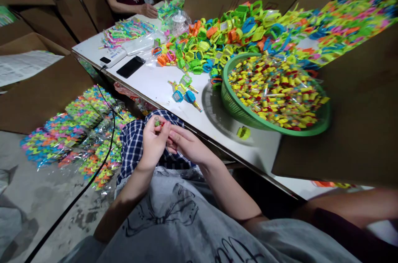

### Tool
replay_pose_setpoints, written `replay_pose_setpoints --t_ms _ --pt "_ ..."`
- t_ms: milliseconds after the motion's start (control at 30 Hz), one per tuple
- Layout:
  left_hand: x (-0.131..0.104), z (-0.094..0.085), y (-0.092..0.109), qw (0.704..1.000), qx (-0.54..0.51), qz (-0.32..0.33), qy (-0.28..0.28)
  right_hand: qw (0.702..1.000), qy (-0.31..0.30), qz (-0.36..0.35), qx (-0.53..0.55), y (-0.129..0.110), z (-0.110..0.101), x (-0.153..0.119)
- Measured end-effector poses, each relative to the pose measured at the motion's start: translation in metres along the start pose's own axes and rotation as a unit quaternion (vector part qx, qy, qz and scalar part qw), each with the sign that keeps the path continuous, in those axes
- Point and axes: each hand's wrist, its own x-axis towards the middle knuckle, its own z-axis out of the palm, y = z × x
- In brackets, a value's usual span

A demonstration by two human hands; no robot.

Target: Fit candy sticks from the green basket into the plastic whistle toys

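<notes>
Over the lap, near the table's front edge, my left hand (154, 140) and my right hand (184, 142) meet with fingers closed around a small red and green piece (157, 122). Most of that piece is hidden by the fingers. On the white table (155, 84) just beyond lie several toy pieces, among them a blue one (190, 96) joined to a thin tube and another blue one (177, 96). A green basket (236, 110) to the right is full of small yellow and red tubes (273, 88). Behind it spreads a pile of colourful plastic watch-like toys (202, 47).
A black phone (131, 66) and a white device (113, 57) lie at the table's left. Cardboard boxes (351, 122) stand right and behind. Bagged toys (74, 126) and a black cable (105, 159) are at left. Another person's hand (148, 10) rests at the far edge.
</notes>
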Motion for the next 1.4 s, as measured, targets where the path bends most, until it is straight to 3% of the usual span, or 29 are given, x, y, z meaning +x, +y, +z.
replay_pose_setpoints --t_ms 133,233,333,433,533,667,767,900,967,1033,1133,1200,1300,1400 --pt "0.001 0.006 0.001 0.997 -0.037 -0.044 0.047 1.0 0.0 0.018 0.006 -0.001 0.001 -0.002" --pt "0.008 0.004 0.006 0.977 -0.159 -0.141 0.016 0.999 0.007 0.035 0.027 -0.007 0.0 -0.004" --pt "0.017 -0.001 0.011 0.931 -0.284 -0.226 -0.035 0.995 0.083 0.033 0.036 -0.013 -0.006 -0.004" --pt "0.02 -0.005 0.01 0.908 -0.349 -0.226 -0.049 0.983 0.181 0.006 -0.019 -0.016 -0.014 -0.005" --pt "0.018 -0.004 0.002 0.923 -0.309 -0.218 -0.065 0.966 0.236 -0.026 -0.104 -0.015 -0.021 -0.004" --pt "0.013 0.002 -0.015 0.949 -0.174 -0.24 -0.104 0.958 0.231 -0.029 -0.167 -0.01 -0.03 -0.002" --pt "0.015 0.008 -0.032 0.951 -0.137 -0.235 -0.145 0.95 0.233 -0.026 -0.205 -0.004 -0.037 -0.001" --pt "0.024 0.022 -0.063 0.946 -0.128 -0.233 -0.186 0.924 0.286 -0.044 -0.249 -0.01 -0.05 -0.01" --pt "0.029 0.029 -0.081 0.941 -0.131 -0.239 -0.2 0.893 0.339 -0.066 -0.286 -0.025 -0.062 -0.019" --pt "0.032 0.034 -0.097 0.937 -0.145 -0.25 -0.197 0.84 0.407 -0.098 -0.345 -0.051 -0.08 -0.031" --pt "0.035 0.035 -0.109 0.925 -0.184 -0.266 -0.199 0.721 0.508 -0.13 -0.454 -0.101 -0.118 -0.046" --pt "0.035 0.032 -0.111 0.914 -0.209 -0.276 -0.211 0.628 0.56 -0.111 -0.529 -0.134 -0.142 -0.05" --pt "0.033 0.027 -0.111 0.905 -0.23 -0.281 -0.223 0.515 0.571 -0.014 -0.639 -0.172 -0.165 -0.039" --pt "0.03 0.023 -0.112 0.899 -0.254 -0.273 -0.229 0.448 0.52 0.04 -0.726 -0.19 -0.169 -0.001"
